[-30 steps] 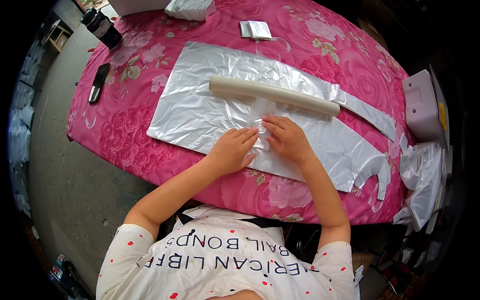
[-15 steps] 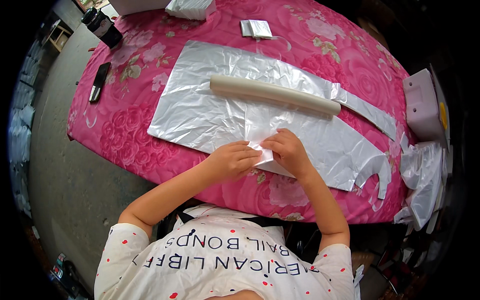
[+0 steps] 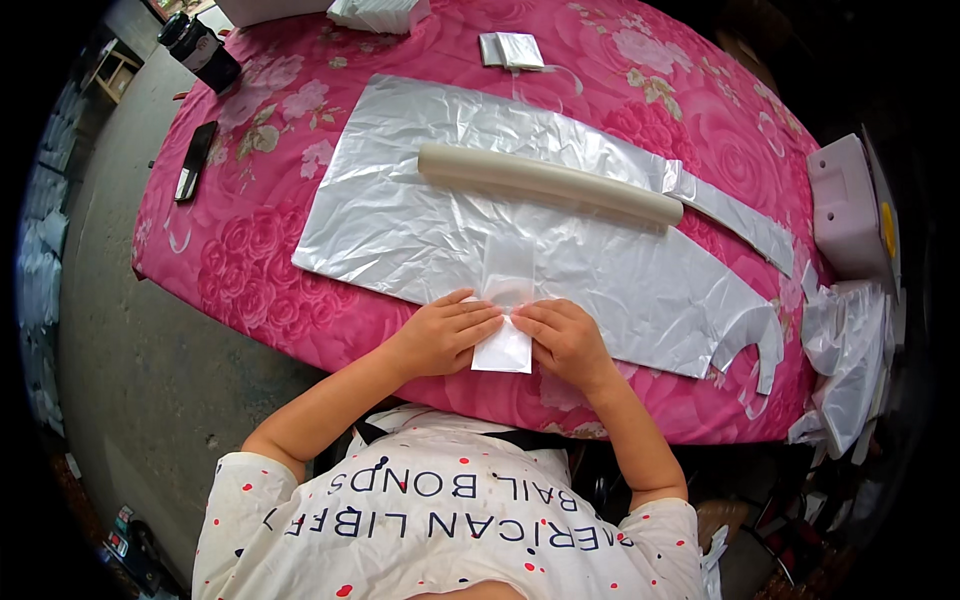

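Observation:
My left hand (image 3: 443,334) and my right hand (image 3: 566,342) meet at the near edge of the table, pinching the two sides of a narrow, folded white plastic sheet (image 3: 503,350). Its lower end lies flat below my fingers; a translucent length runs away from me above them. Beneath it spreads a pile of shiny whitish plastic aprons (image 3: 385,200), with curved cut-outs and straps at the right end. Across the pile, beyond my hands, rests a long beige tube (image 3: 550,187).
Small folded plastic packets (image 3: 512,50) lie at the far side, near a white stack (image 3: 380,14). A black phone (image 3: 196,162) and dark bottle (image 3: 200,52) are at the left. On the right stand a pale box (image 3: 846,200) and crumpled clear plastic (image 3: 842,350). Pink floral cloth (image 3: 250,250) covers the table.
Both hands have moved slightly toward me. The folded plastic sheet, tilted between them before, now lies straight, with its lower end flat and its length extended away from me.

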A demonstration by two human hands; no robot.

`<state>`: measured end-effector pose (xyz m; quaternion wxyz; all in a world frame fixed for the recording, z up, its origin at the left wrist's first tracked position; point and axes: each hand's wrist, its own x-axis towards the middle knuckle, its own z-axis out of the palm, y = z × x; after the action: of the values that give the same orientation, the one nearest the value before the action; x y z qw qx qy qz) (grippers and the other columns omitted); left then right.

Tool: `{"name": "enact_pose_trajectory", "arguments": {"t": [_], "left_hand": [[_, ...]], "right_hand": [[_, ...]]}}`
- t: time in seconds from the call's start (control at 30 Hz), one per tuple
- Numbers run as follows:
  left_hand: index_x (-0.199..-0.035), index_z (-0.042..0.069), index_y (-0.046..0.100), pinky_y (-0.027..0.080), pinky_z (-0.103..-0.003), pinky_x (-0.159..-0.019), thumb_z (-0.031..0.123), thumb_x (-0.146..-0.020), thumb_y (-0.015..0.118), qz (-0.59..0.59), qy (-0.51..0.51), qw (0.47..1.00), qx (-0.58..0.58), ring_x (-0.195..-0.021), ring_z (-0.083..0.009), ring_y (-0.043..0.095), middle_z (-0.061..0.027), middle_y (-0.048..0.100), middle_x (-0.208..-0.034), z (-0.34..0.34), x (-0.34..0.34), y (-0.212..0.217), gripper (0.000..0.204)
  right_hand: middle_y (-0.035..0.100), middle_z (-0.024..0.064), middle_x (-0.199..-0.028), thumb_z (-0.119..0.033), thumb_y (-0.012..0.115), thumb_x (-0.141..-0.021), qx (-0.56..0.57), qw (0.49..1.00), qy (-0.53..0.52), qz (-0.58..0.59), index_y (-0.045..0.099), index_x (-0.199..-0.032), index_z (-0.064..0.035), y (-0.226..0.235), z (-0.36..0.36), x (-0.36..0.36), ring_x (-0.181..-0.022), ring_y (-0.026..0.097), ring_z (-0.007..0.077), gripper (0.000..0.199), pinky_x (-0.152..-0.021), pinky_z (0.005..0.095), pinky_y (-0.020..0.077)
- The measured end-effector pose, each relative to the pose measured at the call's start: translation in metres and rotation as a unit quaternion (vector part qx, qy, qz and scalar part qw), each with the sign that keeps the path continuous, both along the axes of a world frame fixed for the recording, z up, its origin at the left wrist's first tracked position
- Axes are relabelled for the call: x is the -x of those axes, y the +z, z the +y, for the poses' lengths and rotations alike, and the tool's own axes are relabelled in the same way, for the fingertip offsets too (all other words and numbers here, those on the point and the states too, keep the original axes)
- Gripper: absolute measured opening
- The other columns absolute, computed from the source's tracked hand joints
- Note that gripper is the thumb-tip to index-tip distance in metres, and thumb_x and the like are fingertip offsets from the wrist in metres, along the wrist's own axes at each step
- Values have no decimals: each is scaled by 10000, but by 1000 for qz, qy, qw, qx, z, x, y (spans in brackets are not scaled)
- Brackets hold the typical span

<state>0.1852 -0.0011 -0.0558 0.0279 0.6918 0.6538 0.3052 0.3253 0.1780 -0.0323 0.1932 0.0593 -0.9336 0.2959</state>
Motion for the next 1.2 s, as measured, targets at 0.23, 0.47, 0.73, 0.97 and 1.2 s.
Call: {"name": "enact_pose_trajectory", "arguments": {"t": [0.23, 0.47, 0.73, 0.97, 1.2], "left_hand": [[-1135, 44, 564, 382, -408, -997, 55, -622, 622, -47, -8, 999, 25, -1019, -194, 589, -91, 624, -1067, 3, 6, 6, 516], [-1140, 50, 558, 434, -386, -879, 81, -635, 646, -64, 3, 998, 18, -1004, -198, 596, -82, 633, -1051, 2, 4, 8, 513], [-1334, -58, 306, 433, -385, -611, 145, -843, 563, -262, 232, 933, 79, -678, -285, 596, -114, 634, -744, 20, -13, 14, 591], [-1365, -69, 229, 435, -338, -561, 126, -860, 551, -264, 320, 902, 119, -551, -275, 566, -124, 582, -626, 34, -5, 12, 630], [-1370, -68, 222, 469, -360, -616, 152, -800, 619, -310, 310, 891, 118, -705, -257, 594, -137, 575, -1010, 36, -1, 14, 729]], "right_hand": [[637, 56, -939, -52, 666, -655, -5, 1000, -4, -2, 650, -930, -75, 0, 3, -5, -821, 598, 236, 277, -733, 346, 481], [644, 57, -854, -2, 658, -653, 52, 998, -28, -17, 661, -893, -69, -1, 5, -7, -708, 577, 240, 250, -641, 343, 479], [646, 91, -696, -234, 578, -838, 228, 909, -162, -308, 668, -798, -34, 15, 17, 22, -591, 594, 222, 223, -586, 327, 455], [637, 45, -647, -287, 571, -859, 316, 798, -146, -492, 649, -722, -12, 16, 42, 59, -518, 593, 119, 317, -548, 292, 446], [636, 53, -635, -282, 574, -855, 308, 796, -164, -495, 648, -715, -5, 17, 40, 62, -502, 591, 122, 320, -540, 288, 449]]}}
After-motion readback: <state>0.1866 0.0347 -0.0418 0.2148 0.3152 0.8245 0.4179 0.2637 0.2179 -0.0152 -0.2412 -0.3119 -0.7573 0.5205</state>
